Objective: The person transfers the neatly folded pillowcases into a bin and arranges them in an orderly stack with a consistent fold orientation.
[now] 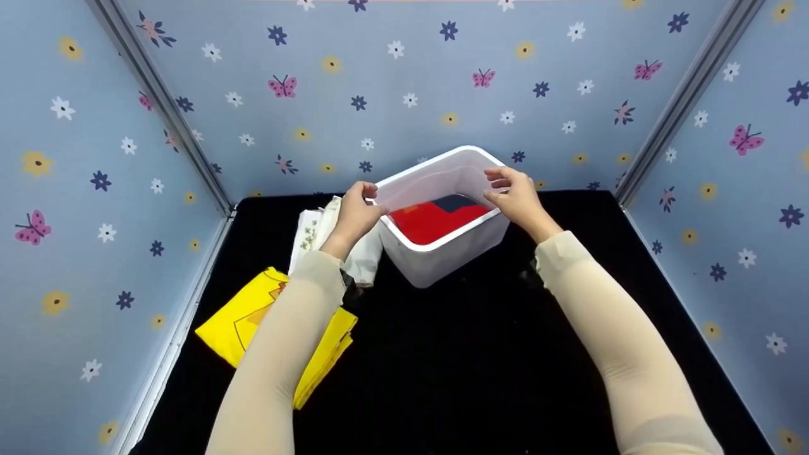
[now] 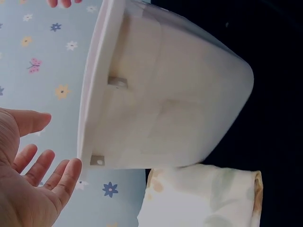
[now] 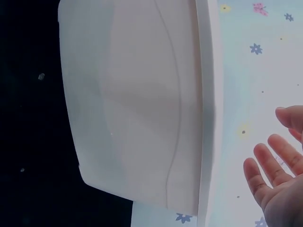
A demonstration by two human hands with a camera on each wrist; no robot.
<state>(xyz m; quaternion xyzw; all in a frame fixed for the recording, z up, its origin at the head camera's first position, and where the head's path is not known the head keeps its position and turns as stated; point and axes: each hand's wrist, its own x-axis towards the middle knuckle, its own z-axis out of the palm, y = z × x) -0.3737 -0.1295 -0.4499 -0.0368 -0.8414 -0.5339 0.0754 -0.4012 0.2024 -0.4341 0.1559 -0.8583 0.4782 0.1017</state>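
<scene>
Counted one white bin (image 1: 461,254), my reference. Inside it I log two patches of colour, one red patch (image 1: 436,224) and one dark patch (image 1: 454,202); one piece or two, I cannot tell. Left of the bin: at least two folded white cloths (image 1: 365,259), partly hidden. Left of it and nearer me: at least one folded yellow cloth (image 1: 234,319), cut across by my arm. At the bin: my one left hand (image 1: 358,212) and one right hand (image 1: 517,196). Beneath it: one black surface (image 1: 505,366). Around it: three patterned wall panels (image 1: 423,82) and two metal posts (image 1: 162,104).
</scene>
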